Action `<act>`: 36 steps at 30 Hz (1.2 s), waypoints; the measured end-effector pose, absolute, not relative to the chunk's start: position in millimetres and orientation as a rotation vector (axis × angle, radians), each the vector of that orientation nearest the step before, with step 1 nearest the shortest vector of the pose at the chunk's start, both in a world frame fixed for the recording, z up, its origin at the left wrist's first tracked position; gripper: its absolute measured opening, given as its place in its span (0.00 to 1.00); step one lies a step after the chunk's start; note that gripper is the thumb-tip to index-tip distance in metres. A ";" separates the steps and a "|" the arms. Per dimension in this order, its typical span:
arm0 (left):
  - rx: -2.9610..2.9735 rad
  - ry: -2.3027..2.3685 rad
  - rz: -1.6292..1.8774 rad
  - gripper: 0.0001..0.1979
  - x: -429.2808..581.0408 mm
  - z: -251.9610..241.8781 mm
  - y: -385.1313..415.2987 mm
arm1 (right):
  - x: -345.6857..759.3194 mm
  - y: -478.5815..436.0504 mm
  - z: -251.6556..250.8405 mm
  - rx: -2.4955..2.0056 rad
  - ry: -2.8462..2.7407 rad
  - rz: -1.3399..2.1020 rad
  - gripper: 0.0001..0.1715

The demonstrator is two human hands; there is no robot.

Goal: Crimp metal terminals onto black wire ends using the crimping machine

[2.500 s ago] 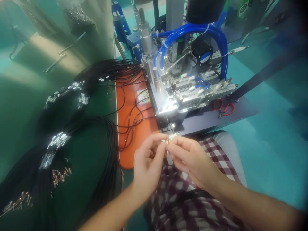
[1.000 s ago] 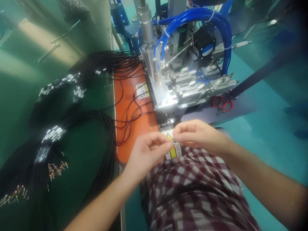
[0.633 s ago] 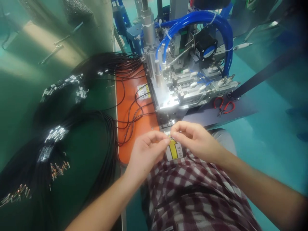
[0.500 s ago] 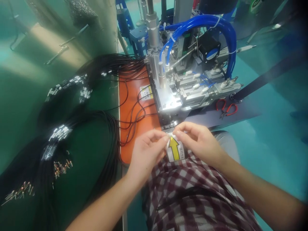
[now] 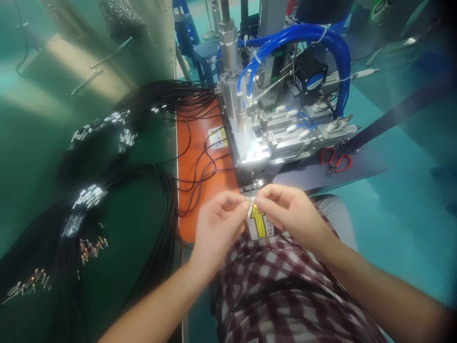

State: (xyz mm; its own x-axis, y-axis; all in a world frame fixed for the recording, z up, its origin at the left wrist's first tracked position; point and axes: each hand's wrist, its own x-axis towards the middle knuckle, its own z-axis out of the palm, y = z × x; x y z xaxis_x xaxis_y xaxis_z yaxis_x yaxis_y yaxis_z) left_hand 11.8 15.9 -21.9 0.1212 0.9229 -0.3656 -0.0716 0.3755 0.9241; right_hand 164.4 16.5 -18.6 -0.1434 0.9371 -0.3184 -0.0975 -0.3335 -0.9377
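My left hand [image 5: 219, 226] is closed in a pinch at the near end of the machine, its thumb and index fingertips pressed together. Facing it, my right hand [image 5: 294, 212] pinches too, its fingertips almost touching the left ones. Whatever lies between the fingertips is too small to make out. Just below them is a white label with a yellow arrow [image 5: 259, 224], partly covered by my fingers. Right beyond my hands stands the metal fixture [image 5: 250, 155] of the machine. Several black cables [image 5: 203, 166] run loosely over the orange plate [image 5: 185, 219] to the left.
Thick bundles of black cable [image 5: 139, 95] with shiny metal ends lie on the green table [image 5: 121, 267] at left. Red-handled pliers [image 5: 335, 163] rest right of the machine. Blue air hoses [image 5: 303, 31] arch above it, and a dark post [image 5: 385, 116] slants at right.
My right hand has shifted slightly left, bringing its fingertips closer to my left hand's and over the tip of the arrow. My left hand stays nearly in place.
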 end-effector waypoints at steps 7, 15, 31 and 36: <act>0.902 1.201 0.909 0.09 12.8 -19.5 16.0 | 162.3 12.6 -19.4 -1.285 -1.048 1.538 0.08; 0.900 1.174 0.919 0.08 11.0 -22.1 15.8 | 161.6 14.1 -23.1 -1.192 -0.966 1.630 0.11; 0.891 1.134 0.863 0.09 10.6 -22.0 14.7 | 162.8 11.5 -22.3 -1.266 -1.313 1.323 0.08; 0.865 1.136 0.816 0.10 9.4 -22.5 15.1 | 165.3 13.4 -20.7 -1.336 -1.313 1.384 0.08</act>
